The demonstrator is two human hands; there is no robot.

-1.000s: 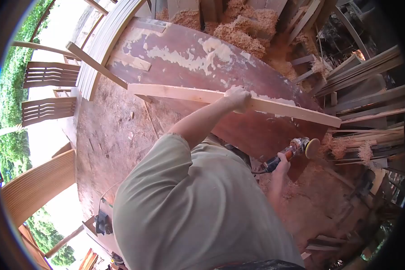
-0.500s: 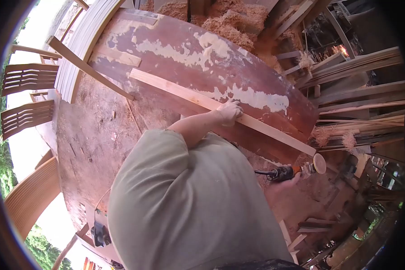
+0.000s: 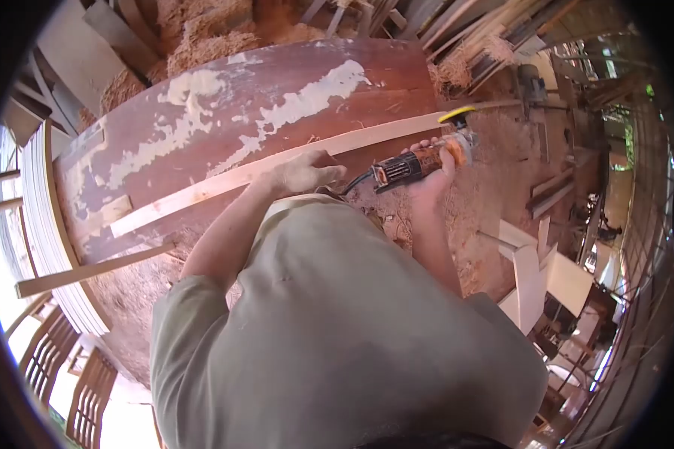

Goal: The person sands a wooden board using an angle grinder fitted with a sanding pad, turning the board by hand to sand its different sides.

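Observation:
A long pale wooden strip (image 3: 202, 191) lies across the reddish-brown, putty-smeared board (image 3: 240, 82). My left hand (image 3: 305, 173) grips the strip near its middle, fingers bent over the edge. My right hand (image 3: 436, 170) is wrapped round an orange and black power tool (image 3: 401, 168). The tool's yellow round disc (image 3: 455, 114) faces up and away, close to the strip's right end. Whether disc and wood touch, I cannot tell. A black cord runs from the tool toward my body.
Shavings (image 3: 210, 45) and leaning planks lie beyond the board. A stack of curved slats (image 3: 49, 224) stands at the left, with a loose bar (image 3: 97, 271) beside it. Slotted wooden backs (image 3: 91, 393) are at lower left. Pale boards (image 3: 528, 288) lie at the right.
The view has swung round to the right. The strip's right end now slants upward in view. The tool has moved from below the strip to beside its right end, its disc turned upward.

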